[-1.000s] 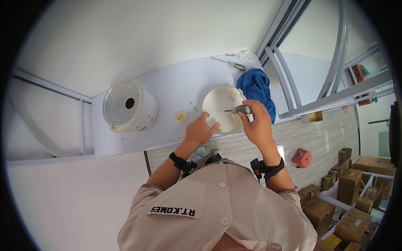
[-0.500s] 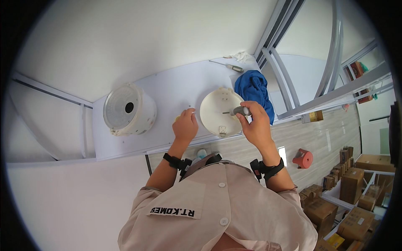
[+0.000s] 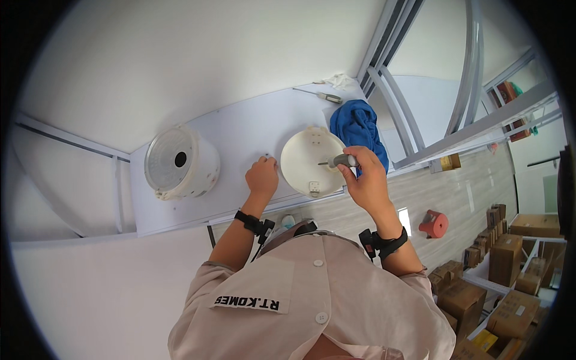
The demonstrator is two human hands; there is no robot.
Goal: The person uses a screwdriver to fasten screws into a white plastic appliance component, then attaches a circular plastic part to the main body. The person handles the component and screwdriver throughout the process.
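My right hand grips a screwdriver by its grey handle, the shaft pointing left over a round white cover. That cover lies on the table with its hollow side up, small fittings at its far and near edges. Just left of it, my left hand is closed low over the tabletop, fingers curled together. A tiny dark piece shows at its fingertips; what they hold, if anything, is too small to name. Further left, a white rice cooker body lies with its round base facing left.
A blue cloth is bunched at the table's right end. Behind it are a second screwdriver and a crumpled white tissue. Metal frame bars rise on the right. A red stool and cardboard boxes stand on the floor.
My left fingers have curled in more, and a yellow bit seen beside that hand is now out of sight. My right hand keeps the screwdriver over the cover. The whole view has shifted slightly.
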